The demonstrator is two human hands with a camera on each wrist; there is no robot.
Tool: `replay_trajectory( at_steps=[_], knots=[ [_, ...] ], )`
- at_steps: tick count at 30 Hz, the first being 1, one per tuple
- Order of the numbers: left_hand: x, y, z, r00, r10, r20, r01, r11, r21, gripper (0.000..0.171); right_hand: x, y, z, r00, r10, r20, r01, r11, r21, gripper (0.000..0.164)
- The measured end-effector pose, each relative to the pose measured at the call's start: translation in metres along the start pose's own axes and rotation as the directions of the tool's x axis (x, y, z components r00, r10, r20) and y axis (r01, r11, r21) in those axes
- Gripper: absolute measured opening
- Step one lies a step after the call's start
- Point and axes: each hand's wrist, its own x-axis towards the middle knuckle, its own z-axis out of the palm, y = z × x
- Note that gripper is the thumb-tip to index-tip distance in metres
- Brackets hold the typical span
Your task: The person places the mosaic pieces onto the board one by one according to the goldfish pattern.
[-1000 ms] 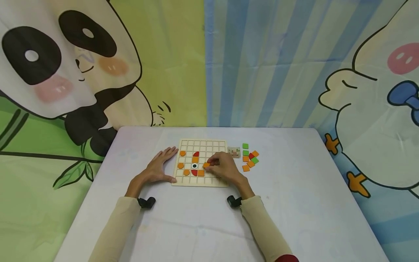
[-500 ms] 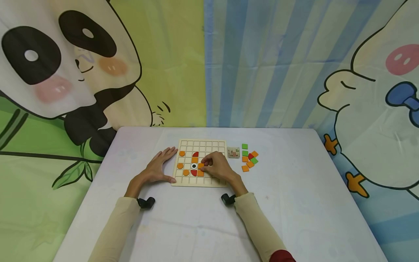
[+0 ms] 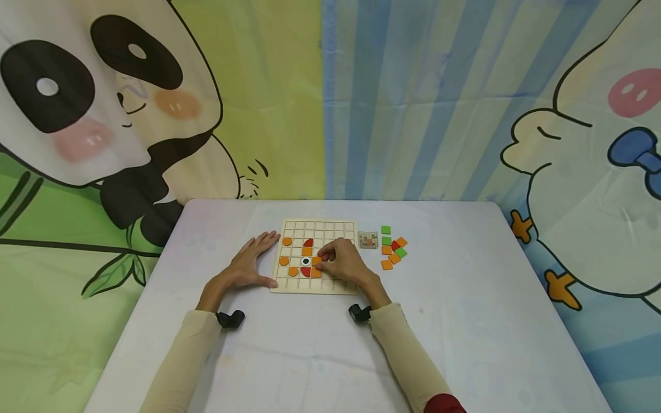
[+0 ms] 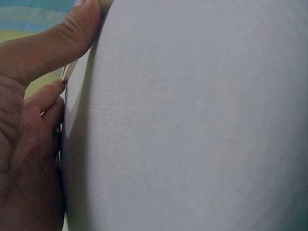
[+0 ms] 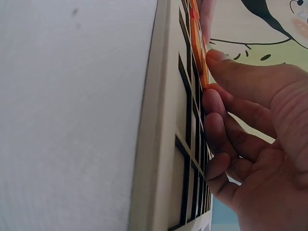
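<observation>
Plainly, the surface is covered in white cloth, faintly creased toward the near side, its far corners rounded. Behind it hangs a printed backdrop: yellow-green with a large panda at the left, blue and pale stripes in the middle, a white cartoon figure (blue bow, orange feet) at the right. A gridded board lies near the surface's far edge. The hands are apart: the left hand spreads its fingers along the board's left edge, while the right hand pinches an orange square tile on the grid, just beside the eye tile. Right of the board lie a small patterned card and scattered loose tiles, green, orange and red.
</observation>
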Motion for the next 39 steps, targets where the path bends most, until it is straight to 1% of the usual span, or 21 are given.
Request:
replay_trajectory(
  at_steps=[3, 6, 10, 13, 17, 20, 25, 28, 30, 33, 39],
  knots=[
    [0.001, 0.000, 0.000, 1.000, 0.011, -0.006, -0.011, 1.000, 0.010, 0.141, 0.000, 0.000, 0.000, 1.000, 0.003, -0.003, -0.003, 1.000, -0.001, 0.025],
    [0.001, 0.000, 0.000, 1.000, 0.018, -0.010, -0.018, 1.000, 0.015, 0.141, -0.001, -0.001, -0.001, 1.000, -0.002, -0.006, 0.002, 1.000, -0.003, 0.021],
    [0.000, 0.001, 0.000, 1.000, 0.008, -0.009, -0.007, 1.000, 0.011, 0.141, -0.001, -0.003, 0.000, 1.000, -0.015, -0.008, 0.015, 1.000, -0.010, 0.013],
    [0.000, 0.002, -0.001, 1.000, -0.001, -0.008, 0.001, 1.000, 0.014, 0.141, -0.001, -0.003, 0.001, 1.000, -0.020, -0.007, 0.020, 1.000, -0.011, 0.010],
    [0.000, 0.002, 0.000, 1.000, -0.001, -0.010, 0.001, 1.000, 0.020, 0.141, -0.002, -0.004, -0.001, 1.000, -0.008, -0.003, 0.008, 1.000, -0.009, 0.013],
    [-0.001, 0.002, 0.000, 1.000, -0.004, -0.010, 0.004, 1.000, 0.018, 0.142, -0.005, -0.005, -0.006, 1.000, -0.002, -0.017, 0.002, 1.000, -0.010, 0.018],
    [-0.001, 0.002, 0.000, 1.000, -0.004, -0.011, 0.004, 1.000, 0.015, 0.141, -0.015, -0.005, -0.028, 0.997, 0.001, -0.082, -0.003, 1.000, -0.026, 0.024],
    [-0.001, 0.002, 0.001, 1.000, -0.002, -0.011, 0.002, 1.000, 0.020, 0.141, -0.021, 0.000, -0.045, 0.993, 0.012, -0.120, -0.014, 1.000, -0.016, 0.027],
    [-0.001, 0.002, 0.001, 1.000, -0.002, -0.011, 0.002, 1.000, 0.019, 0.141, -0.025, 0.006, -0.056, 0.991, 0.023, -0.129, -0.025, 1.000, -0.013, 0.030],
    [-0.002, 0.004, 0.000, 1.000, -0.004, -0.007, 0.004, 1.000, 0.005, 0.140, -0.032, 0.016, -0.072, 0.992, 0.050, -0.118, -0.052, 0.999, -0.015, 0.034],
    [-0.002, 0.003, 0.000, 1.000, -0.003, -0.005, 0.003, 1.000, 0.004, 0.141, -0.047, 0.032, -0.097, 0.991, 0.119, -0.058, -0.122, 0.992, -0.039, 0.042]
  ],
)
